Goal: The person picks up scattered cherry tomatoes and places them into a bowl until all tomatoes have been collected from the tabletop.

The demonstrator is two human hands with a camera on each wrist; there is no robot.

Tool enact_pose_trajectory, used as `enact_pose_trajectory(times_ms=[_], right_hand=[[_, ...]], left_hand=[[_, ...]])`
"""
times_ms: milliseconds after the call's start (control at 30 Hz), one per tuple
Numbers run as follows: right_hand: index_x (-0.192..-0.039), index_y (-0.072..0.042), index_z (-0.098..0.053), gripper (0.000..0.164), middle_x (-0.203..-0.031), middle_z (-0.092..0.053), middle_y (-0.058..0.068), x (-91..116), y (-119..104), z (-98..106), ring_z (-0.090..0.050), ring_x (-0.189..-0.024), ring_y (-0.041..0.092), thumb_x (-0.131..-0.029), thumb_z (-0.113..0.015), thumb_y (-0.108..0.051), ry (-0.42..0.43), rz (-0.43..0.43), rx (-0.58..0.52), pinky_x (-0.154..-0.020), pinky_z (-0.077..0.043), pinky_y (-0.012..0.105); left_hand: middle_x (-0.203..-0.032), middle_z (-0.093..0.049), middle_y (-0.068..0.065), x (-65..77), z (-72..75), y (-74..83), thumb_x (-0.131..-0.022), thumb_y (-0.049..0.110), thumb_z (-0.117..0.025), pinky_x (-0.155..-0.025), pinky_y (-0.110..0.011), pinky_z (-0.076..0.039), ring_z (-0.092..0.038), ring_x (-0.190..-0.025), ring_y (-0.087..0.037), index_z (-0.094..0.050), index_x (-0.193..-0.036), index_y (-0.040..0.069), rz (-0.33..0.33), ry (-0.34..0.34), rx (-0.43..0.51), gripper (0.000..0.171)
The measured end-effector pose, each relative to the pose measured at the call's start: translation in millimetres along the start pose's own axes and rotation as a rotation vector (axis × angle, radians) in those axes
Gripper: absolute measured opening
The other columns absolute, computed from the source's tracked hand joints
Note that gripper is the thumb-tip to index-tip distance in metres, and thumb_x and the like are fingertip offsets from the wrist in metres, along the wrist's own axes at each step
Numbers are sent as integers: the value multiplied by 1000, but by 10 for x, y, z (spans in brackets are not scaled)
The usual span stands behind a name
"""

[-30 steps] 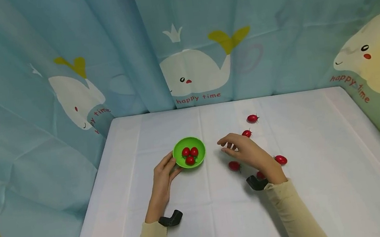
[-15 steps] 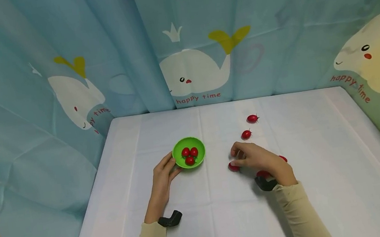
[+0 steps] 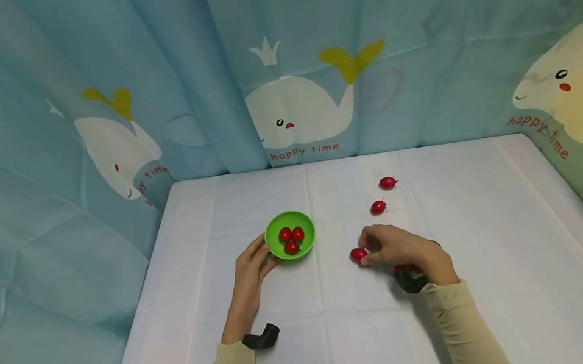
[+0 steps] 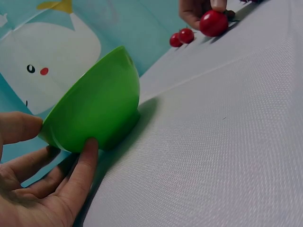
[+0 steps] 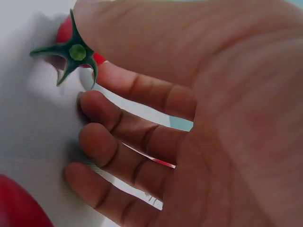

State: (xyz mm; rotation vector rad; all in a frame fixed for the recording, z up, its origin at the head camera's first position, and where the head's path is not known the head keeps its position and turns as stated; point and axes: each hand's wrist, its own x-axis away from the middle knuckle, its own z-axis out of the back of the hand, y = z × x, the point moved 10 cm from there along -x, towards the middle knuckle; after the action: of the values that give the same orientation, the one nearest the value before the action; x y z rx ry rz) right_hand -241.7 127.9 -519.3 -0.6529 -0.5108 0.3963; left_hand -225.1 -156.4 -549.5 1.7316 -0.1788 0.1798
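My left hand (image 3: pixel 245 277) holds a green bowl (image 3: pixel 273 235) by its left side. In the left wrist view, its fingers and thumb spread from the rim down to the base of the bowl (image 4: pixel 102 101). Three cherry tomatoes (image 3: pixel 291 248) lie inside. To the right, my right hand (image 3: pixel 396 247) pinches a red cherry tomato (image 3: pixel 357 254) between thumb and index finger, low over the cloth. The green stem star (image 5: pixel 77 52) of this tomato faces the right wrist camera; the thumb covers much of its red body. The other fingers of that hand are bent, with nothing in them.
Two cherry tomatoes (image 3: pixel 378 207) lie farther back on the white tablecloth (image 3: pixel 498 241). Another tomato (image 3: pixel 402 267) shows partly under my right wrist, and one beyond is almost hidden. Blue curtains (image 3: pixel 409 68) with whales hang behind the table and at both sides.
My right hand has come down and toward me, from above the table to the nearest tomato, and its thumb and index finger have closed on it. The left hand and bowl stay put.
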Motion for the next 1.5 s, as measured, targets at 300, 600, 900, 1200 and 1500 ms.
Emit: enact_pose_trajectory(times_ms=[300, 600, 900, 1200, 1500], right_hand=[[-99, -16, -64, 21, -87, -60, -2, 3, -12, 7, -53, -82, 14, -86, -77, -26, 26, 35, -17, -72, -47, 26], [-108, -22, -62, 20, -99, -66, -3, -42, -9, 52, -61, -94, 14, -93, -68, -33, 105, 110, -150, -85, -53, 30], [-114, -23, -62, 27, -99, -67, 0, -89, -30, 167, -63, -91, 18, -92, -71, -33, 232, 168, -336, -79, -56, 24], [-118, -15, -61, 31, -109, -67, 6, -170, -169, 163, -63, -94, 17, -91, -72, -25, 328, 232, -432, -83, -55, 20], [-122, -13, -60, 34, -111, -70, 9, -269, -395, 42, -62, -89, 22, -91, -72, -21, 364, 247, -440, -73, -55, 24]], left_hand=[[-151, -44, -3, -11, -10, -2, -103, 26, -54, -102, -29, -55, -49, -136, -21, -48, -145, 13, 0, 1, 3, 45], [-150, -44, -3, 14, -5, 6, -102, 25, -54, -100, -26, -56, -48, -136, -22, -48, -145, 13, -5, 12, 4, 44], [-150, -45, -3, 10, -3, 2, -102, 25, -54, -100, -27, -56, -49, -136, -22, -49, -145, 14, 1, 13, 9, 44], [-150, -45, -3, 4, -2, 1, -103, 27, -54, -101, -27, -56, -49, -136, -21, -49, -145, 14, -3, 10, 10, 44], [-151, -44, -4, 21, -1, 5, -103, 26, -54, -101, -27, -55, -48, -137, -22, -47, -146, 13, -5, 10, 8, 46]])
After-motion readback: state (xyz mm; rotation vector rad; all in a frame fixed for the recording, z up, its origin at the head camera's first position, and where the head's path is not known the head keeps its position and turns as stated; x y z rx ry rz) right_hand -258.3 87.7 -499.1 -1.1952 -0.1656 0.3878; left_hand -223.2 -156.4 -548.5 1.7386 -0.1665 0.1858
